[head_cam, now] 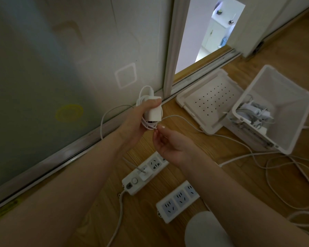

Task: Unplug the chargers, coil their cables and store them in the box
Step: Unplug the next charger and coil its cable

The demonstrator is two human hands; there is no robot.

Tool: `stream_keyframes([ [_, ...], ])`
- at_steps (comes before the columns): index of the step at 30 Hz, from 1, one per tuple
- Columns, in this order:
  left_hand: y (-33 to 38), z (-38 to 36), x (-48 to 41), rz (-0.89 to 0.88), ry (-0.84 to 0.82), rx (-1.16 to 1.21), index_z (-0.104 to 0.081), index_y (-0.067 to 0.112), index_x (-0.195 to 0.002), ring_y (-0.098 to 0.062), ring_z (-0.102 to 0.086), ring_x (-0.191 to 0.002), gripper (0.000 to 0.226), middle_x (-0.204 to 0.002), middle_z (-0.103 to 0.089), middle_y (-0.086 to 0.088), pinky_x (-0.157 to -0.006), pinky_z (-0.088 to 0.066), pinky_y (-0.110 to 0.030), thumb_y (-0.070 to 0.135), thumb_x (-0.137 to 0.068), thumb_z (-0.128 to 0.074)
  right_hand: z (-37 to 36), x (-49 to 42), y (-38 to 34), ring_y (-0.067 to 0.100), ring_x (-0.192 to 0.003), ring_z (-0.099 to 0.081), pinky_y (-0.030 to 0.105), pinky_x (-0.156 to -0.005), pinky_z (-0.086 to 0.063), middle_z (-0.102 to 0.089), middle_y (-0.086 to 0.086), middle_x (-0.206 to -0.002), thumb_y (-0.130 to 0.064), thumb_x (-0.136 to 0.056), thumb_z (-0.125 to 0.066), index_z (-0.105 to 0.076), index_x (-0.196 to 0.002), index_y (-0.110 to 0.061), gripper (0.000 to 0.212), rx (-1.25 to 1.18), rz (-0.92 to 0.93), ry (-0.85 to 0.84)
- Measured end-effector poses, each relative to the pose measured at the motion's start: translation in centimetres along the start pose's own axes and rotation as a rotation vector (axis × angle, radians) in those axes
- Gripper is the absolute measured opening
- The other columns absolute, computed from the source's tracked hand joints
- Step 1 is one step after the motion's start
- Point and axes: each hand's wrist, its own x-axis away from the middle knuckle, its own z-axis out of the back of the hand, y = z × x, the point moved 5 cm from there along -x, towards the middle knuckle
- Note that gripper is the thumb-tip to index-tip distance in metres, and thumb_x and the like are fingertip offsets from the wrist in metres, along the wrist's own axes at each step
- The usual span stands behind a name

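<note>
A white charger (154, 113) is gripped in the left hand (143, 116) above the floor, near the wall, with its cable (146, 124) partly coiled round it. The loose run of that cable is pinched just below the coil by the right hand (169, 143). The open box (296, 125) is seen well apart to the right, with other chargers inside and its lid (210, 104) beside it, while a second charger (145, 173) is plugged into a strip (132, 184) below the hands.

A yellow sticker (69, 113) marks the frosted door (43, 68) above wooden floor (141, 220).
</note>
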Motion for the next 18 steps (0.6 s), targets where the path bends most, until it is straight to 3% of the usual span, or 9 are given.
stream_keyframes([
  [5,0.1,-0.3,0.1,-0.047,-0.051,-0.084,-0.057,0.012,-0.086,-0.009,-0.056,-0.062,0.027,-0.068,-0.059,0.002,-0.054,-0.047,-0.02,0.032,-0.069,-0.064,0.2,0.3,-0.1,0.009,-0.065,-0.049,0.018,-0.059,-0.051,-0.054,0.004,-0.072,-0.006,-0.09,-0.055,-0.059,-0.088,-0.003,0.005,0.153,0.032,-0.012],
  [10,0.6,-0.2,0.4,-0.014,-0.184,-0.123,-0.059,0.008,-0.073,-0.013,-0.053,-0.056,0.026,-0.062,-0.058,-0.004,-0.058,-0.045,-0.024,0.034,-0.069,-0.062,-0.1,0.6,-0.3,0.012,-0.079,-0.056,0.018,-0.065,-0.051,-0.06,0.006,-0.088,-0.005,-0.091,-0.053,-0.062,-0.092,-0.004,0.009,0.284,0.059,-0.09],
  [18,0.4,1.6,0.4,0.017,-0.132,-0.022,-0.06,0.009,-0.085,-0.015,-0.061,-0.067,0.036,-0.07,-0.065,-0.002,-0.067,-0.048,-0.029,0.039,-0.066,-0.064,-0.7,0.7,-0.5,0.013,-0.085,-0.059,0.015,-0.063,-0.051,-0.064,0.008,-0.098,-0.003,-0.095,-0.044,-0.063,-0.101,-0.004,0.02,0.236,0.126,-0.094],
])
